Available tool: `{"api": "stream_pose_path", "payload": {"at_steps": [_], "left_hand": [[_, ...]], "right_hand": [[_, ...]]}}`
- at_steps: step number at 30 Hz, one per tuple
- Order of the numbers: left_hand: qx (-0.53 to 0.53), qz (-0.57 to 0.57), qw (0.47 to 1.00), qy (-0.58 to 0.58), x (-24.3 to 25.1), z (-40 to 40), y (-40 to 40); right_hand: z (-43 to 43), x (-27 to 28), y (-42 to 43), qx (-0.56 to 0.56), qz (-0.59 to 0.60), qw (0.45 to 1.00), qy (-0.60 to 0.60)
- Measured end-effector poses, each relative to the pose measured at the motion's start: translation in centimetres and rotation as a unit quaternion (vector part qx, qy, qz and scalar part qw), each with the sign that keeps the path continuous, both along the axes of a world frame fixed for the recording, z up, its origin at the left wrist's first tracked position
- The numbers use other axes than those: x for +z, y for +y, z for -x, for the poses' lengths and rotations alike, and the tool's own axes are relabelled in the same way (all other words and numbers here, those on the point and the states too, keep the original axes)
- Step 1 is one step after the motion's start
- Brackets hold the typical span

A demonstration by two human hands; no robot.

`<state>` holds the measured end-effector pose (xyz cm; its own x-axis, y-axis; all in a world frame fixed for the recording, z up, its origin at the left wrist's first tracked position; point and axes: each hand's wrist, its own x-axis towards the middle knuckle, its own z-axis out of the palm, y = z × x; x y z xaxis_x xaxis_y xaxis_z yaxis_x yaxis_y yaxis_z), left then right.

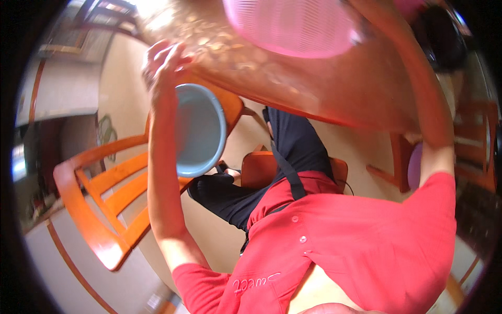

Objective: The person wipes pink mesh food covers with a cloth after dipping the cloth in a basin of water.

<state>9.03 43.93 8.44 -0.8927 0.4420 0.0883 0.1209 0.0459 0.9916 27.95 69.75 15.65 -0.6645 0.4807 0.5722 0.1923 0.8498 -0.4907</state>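
My left hand is raised at the near left edge of a shiny brown table, fingers bent and apart, with nothing plainly held. Below it, partly behind my forearm, a light blue plastic bucket rests on an orange wooden chair. Many small, flat, pale pieces lie scattered on the tabletop beside that hand. A pink slatted plastic basket is over the table at the top centre, cut off by the picture's edge. My right hand is at the basket's right side, blurred and partly cut off; its grip is unclear.
The orange wooden chair has its slatted back at the left. Another chair seat is beneath me. A dark, shiny object is at the upper right. At the right, a purple round thing is partly behind my arm, near wooden chairs.
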Motion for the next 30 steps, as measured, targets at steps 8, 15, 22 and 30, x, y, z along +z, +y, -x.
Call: {"api": "stream_pose_path", "payload": {"at_steps": [8, 15, 22, 30], "left_hand": [[-0.127, -0.037, 0.99, 0.042, 1.6, -6.5, 4.9], [-0.105, -0.03, 0.993, 0.051, 0.0, -6.9, 4.8], [0.104, -0.014, 0.885, 0.454, 2.1, -4.4, 8.4], [0.114, 0.204, 0.807, 0.542, 2.3, -7.1, 8.7]], "right_hand": [[-0.9, 0.1, 1.3, -0.007, -0.107, 0.992, -0.058], [1.8, -1.5, 1.2, 0.051, -0.192, 0.976, -0.085], [-2.6, -0.1, -3.6, 0.187, -0.387, 0.903, 0.006], [-15.4, -16.6, -14.8, 0.397, -0.017, 0.776, -0.49]]}}
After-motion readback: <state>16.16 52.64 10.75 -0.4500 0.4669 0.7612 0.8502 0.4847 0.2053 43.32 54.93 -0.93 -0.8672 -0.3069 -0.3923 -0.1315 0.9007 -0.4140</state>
